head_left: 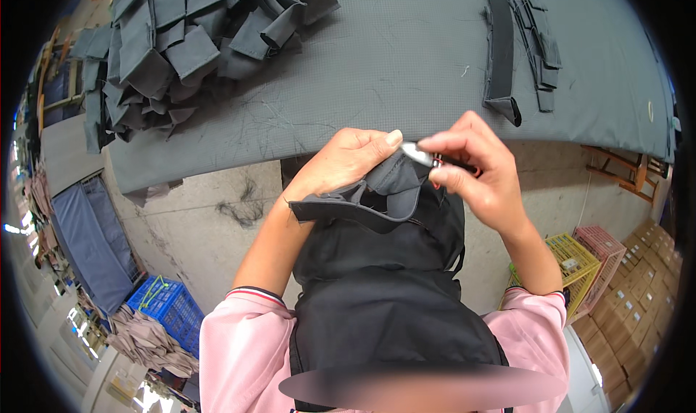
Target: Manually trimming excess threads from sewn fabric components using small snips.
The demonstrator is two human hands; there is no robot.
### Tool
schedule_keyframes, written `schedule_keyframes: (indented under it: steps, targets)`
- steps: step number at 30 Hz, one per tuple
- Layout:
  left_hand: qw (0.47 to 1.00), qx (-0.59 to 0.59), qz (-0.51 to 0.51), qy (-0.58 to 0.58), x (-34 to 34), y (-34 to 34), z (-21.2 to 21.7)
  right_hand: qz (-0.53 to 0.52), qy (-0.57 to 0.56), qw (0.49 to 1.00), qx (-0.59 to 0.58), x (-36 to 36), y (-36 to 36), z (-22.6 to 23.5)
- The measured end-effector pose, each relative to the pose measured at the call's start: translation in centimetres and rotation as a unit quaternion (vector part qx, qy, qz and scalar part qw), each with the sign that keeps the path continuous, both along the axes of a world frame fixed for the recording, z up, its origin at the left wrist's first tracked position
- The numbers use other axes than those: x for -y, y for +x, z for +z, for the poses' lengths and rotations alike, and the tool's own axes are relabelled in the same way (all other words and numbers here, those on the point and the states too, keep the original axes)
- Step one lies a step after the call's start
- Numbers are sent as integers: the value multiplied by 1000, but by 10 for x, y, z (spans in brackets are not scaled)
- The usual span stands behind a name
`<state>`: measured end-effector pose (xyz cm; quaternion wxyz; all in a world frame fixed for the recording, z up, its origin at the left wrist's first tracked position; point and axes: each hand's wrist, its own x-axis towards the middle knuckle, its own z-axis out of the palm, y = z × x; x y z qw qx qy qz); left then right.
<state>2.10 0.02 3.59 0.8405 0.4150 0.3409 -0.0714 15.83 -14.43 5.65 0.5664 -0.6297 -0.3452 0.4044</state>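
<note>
a grey padded table [406, 58] carries the work. on it, far left of the dark folded strips [518, 47], lies a heap of grey fabric pieces [188, 43]. loose threads [290, 116] lie between heap and strips, nearer the heap.

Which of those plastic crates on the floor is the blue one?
The blue crate at lower left, beside a heap of tan fabric. The yellow crate and pink crate stand together at right.

I read this as a garment workshop — long grey padded cutting table [406, 58], heaped cut fabric pieces [181, 43], plastic crates [168, 308], stacked cardboard boxes [638, 282] — bare concrete floor [203, 224].
</note>
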Motion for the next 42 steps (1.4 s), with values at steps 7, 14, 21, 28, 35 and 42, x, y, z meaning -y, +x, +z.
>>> schedule_keyframes:
  steps: [7,14,21,28,35,42]
  targets:
    - [993,-48,-69,83,-6,0,-1,153,-46,964,210,1,-4,16]
    - [968,-32,-60,243,-6,-10,-16,18,24,980,195,15,-1,1]
    - [936,-23,-57,346,3,-9,-14,-101,-33,993,54,19,-25,-9]
    - [960,30,28,276,10,-4,-2,-17,4,977,213,5,-38,-31]
    - [984,24,-14,174,12,-14,-4,-53,34,942,331,-5,-14,-27]
    - [983,56,169,48,43,-20,-11,-47,20,969,242,-10,-18,-30]
